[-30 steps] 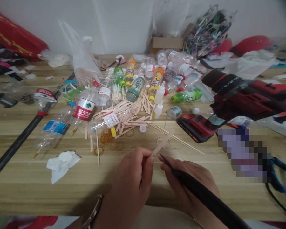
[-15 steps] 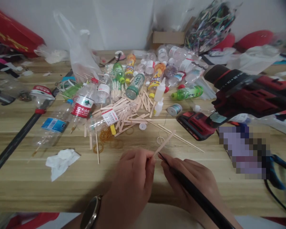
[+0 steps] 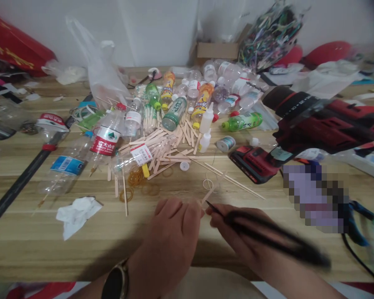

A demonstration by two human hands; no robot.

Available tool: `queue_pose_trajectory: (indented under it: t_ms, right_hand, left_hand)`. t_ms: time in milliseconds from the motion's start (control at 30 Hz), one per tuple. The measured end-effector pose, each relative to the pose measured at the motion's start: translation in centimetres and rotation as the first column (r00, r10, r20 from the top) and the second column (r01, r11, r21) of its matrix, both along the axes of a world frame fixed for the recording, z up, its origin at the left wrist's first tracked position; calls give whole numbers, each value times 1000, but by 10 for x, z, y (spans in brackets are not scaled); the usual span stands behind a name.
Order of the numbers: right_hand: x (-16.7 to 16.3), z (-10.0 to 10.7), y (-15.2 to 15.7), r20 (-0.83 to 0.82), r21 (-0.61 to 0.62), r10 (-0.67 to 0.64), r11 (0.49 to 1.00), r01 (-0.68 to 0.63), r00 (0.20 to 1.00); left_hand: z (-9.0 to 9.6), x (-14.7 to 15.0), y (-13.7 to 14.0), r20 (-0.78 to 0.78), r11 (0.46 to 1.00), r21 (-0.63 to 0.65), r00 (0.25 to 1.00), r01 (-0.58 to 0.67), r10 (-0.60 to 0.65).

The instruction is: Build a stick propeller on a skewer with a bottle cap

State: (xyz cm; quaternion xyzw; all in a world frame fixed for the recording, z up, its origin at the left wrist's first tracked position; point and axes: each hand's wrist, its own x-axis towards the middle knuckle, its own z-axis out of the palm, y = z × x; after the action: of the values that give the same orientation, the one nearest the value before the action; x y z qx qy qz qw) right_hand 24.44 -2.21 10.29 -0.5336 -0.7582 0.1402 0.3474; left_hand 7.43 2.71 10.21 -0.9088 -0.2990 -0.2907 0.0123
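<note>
My left hand [image 3: 174, 228], with a watch [image 3: 115, 282] at the wrist, is closed on a wooden craft stick [image 3: 208, 194]. The stick's far end points up and to the right out of my fingers. My right hand [image 3: 237, 230] grips black tweezers [image 3: 277, 236], blurred by motion. Their two long arms join at the back end over my right wrist. The pointed tip lies against or very close to the stick, just beside my left fingers; contact is unclear. Rubber bands [image 3: 135, 177] and a pile of craft sticks [image 3: 162, 153] lie beyond my hands.
A red and black power drill [image 3: 299, 128] stands at the right. Plastic bottles [image 3: 174, 113] crowd the middle and back. Two thin skewers [image 3: 233, 179], glue bottles [image 3: 207, 120] and a thread spool [image 3: 226, 143] lie nearer. Crumpled tissue [image 3: 77, 214] and a dark pole [image 3: 18, 187] are at left.
My left hand has rolled over, so its back faces up and less of the stick shows. The tweezers' back end has swung up and right, revealing both arms.
</note>
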Motion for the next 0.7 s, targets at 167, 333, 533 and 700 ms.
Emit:
queue_pose_trajectory:
  t_ms: [167,333,533,700]
  right_hand:
    - [0,-3,6,-138,-128,-15,992,-2,990]
    - [22,-6,10,409,298,20,942,-155,912]
    - [11,-7,6,-189,-257,30,963,-78,982]
    - [8,-9,7,-207,-273,20,959,-78,978]
  left_hand:
    - [1,4,6,-34,998,61,999,2,0]
    - [3,5,3,-46,995,94,999,19,-15]
    - [6,4,5,-109,992,117,994,45,-32]
    - [8,4,6,-131,994,97,991,46,-33]
